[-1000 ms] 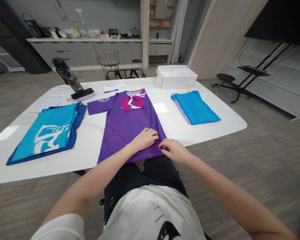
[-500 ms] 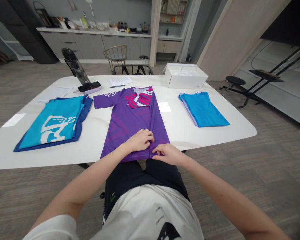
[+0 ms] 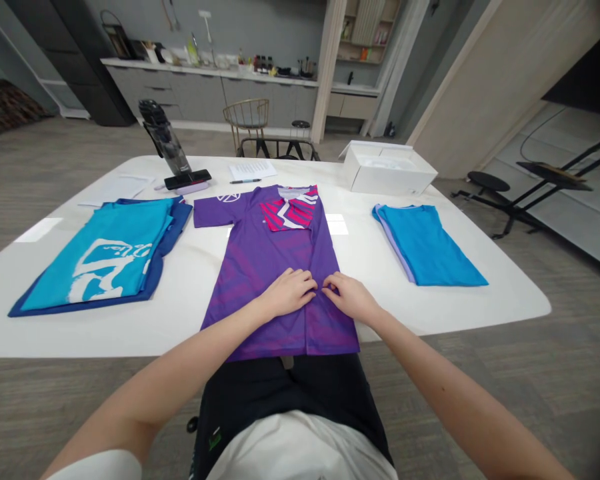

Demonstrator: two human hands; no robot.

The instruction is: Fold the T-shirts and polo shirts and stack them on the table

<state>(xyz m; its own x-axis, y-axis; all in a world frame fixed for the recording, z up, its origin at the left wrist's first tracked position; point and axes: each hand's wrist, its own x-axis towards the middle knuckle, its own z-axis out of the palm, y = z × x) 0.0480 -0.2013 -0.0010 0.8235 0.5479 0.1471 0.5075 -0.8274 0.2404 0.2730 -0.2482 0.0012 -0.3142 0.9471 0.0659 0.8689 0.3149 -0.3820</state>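
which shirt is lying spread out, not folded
The purple jersey, under the left hand and right hand; the blue stack and other blue stack are folded.

A white table with rounded corners (image 3: 430,313) stands on a grey-brown wood-look floor (image 3: 500,373). Beyond it, a gold wire chair (image 3: 246,119) sits before a long run of grey cabinets (image 3: 210,90), their countertop crowded with small bottles and kitchen items, under a grey wall (image 3: 140,27). A lit shelf niche (image 3: 365,33) is set beside a pale curtain (image 3: 405,67). On the right, past a tall beige panel (image 3: 455,80), stands a black round stool (image 3: 483,181).
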